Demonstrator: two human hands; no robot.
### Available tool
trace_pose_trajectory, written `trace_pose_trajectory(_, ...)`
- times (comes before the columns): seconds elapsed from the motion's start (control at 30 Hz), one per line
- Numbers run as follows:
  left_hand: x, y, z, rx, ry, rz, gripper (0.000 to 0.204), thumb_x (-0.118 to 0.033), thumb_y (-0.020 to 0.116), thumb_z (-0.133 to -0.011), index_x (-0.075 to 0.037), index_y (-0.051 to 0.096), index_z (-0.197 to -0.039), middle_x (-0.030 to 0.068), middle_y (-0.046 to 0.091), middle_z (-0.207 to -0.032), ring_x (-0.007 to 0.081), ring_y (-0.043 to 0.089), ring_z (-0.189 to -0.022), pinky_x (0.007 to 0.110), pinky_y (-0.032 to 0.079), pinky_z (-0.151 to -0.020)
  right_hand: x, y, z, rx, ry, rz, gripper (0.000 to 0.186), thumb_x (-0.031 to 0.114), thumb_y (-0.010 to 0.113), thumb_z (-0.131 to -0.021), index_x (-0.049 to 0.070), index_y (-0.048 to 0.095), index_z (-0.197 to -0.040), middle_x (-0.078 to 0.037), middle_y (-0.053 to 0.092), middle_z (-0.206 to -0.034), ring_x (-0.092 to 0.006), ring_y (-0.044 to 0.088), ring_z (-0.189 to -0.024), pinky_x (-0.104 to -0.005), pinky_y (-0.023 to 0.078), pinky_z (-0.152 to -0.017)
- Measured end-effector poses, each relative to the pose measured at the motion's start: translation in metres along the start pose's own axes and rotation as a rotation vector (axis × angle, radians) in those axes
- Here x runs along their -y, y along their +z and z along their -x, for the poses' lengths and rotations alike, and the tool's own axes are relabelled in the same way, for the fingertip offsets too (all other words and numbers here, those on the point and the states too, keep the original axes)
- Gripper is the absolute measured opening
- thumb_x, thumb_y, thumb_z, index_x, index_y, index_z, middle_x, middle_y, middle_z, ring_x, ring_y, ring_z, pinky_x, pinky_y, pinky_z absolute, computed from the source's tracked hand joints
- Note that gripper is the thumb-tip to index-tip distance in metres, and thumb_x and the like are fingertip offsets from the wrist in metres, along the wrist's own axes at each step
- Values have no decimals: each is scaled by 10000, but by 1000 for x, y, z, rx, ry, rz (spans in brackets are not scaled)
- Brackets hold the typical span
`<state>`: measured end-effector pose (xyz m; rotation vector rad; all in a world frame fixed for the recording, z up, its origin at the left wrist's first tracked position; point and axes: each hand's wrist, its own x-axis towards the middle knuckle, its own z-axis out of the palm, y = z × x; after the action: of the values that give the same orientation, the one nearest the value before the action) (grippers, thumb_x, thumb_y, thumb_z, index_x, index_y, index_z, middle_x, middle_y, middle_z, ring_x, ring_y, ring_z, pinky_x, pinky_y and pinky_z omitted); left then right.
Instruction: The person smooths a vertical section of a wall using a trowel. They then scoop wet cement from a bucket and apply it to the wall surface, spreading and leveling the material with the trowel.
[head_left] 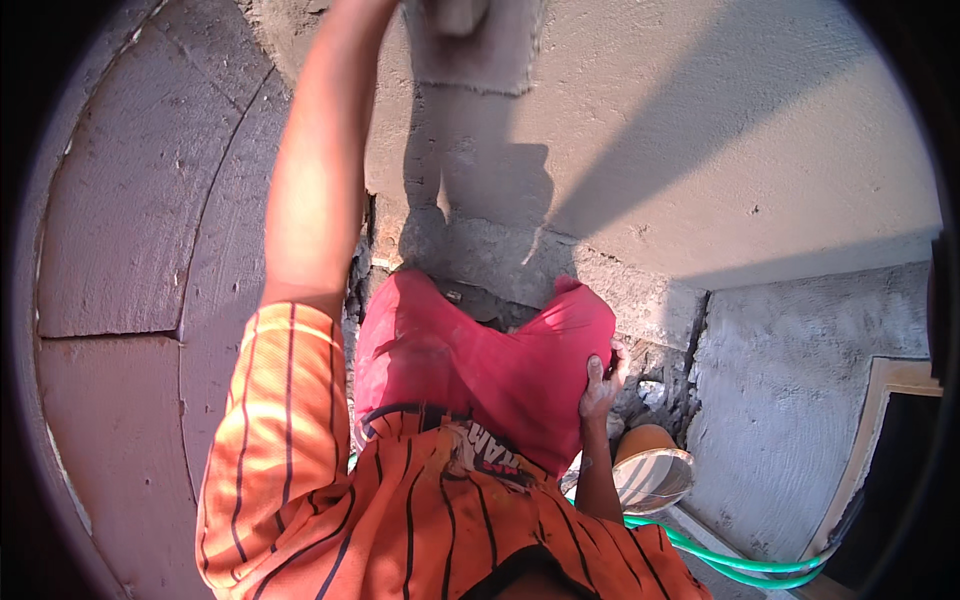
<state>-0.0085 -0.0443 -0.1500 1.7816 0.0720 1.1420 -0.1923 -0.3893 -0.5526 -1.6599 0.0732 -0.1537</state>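
My left arm stretches up along the left side, and its hand lies beyond the top edge, out of sight. Close to that wrist a rectangular plastering float is on the grey-brown plastered wall; its block-like handle is partly cut off by the picture's edge. Whether my left hand grips it is hidden. My right hand rests against the side of my right knee, thumb and fingers apart, holding nothing. Its skin has pale dust on it. My knees, in red trousers, are bent close to the wall's foot.
A bucket lies tipped near my right forearm. Green hose loops at the lower right. Rubble lines the wall's base. A framed dark opening stands at the right; large jointed slabs fill the left.
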Motion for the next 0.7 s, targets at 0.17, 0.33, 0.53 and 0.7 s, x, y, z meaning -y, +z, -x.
trace_pose_trajectory(0.17, 216, 44, 199, 64, -62, -95, 283, -173, 726, -780, 23, 633, -962, 166, 707, -770, 276, 720, -701, 378, 569, -643, 13, -8, 22, -48, 61, -73, 638, 421, 751, -839, 27, 468, -1252, -82, 499, -1193, -203, 482, -1116, -360, 374, -996)
trace_pose_trajectory(0.33, 334, 64, 314, 120, -340, -209, 318, -218, 747, -731, -26, 654, -966, 204, 693, -802, 393, 687, -753, 438, 556, -681, 7, -22, 32, -72, 2, 4, 613, 421, 732, -858, 39, 460, -1254, -82, 498, -1207, -210, 477, -1128, -370, 361, -1013)
trace_pose_trajectory(0.53, 250, 59, 229, 123, -281, -24, 314, -245, 746, -773, -20, 687, -984, 205, 708, -861, 351, 709, -833, 413, 556, -734, -1, -22, 4, -62, -3, 74, 468, 287, 715, -887, 41, 498, -1220, -71, 520, -1147, -181, 490, -1074, -341, 394, -976)
trace_pose_trajectory(0.7, 75, 16, 42, 87, 37, -153, 561, -445, 742, -809, 74, 655, -1005, 264, 694, -873, 406, 693, -862, 434, 553, -753, -13, -8, -5, -61, -28, 58, 394, 169, 689, -905, 45, 493, -1223, -61, 532, -1123, -168, 504, -1041, -327, 404, -963)
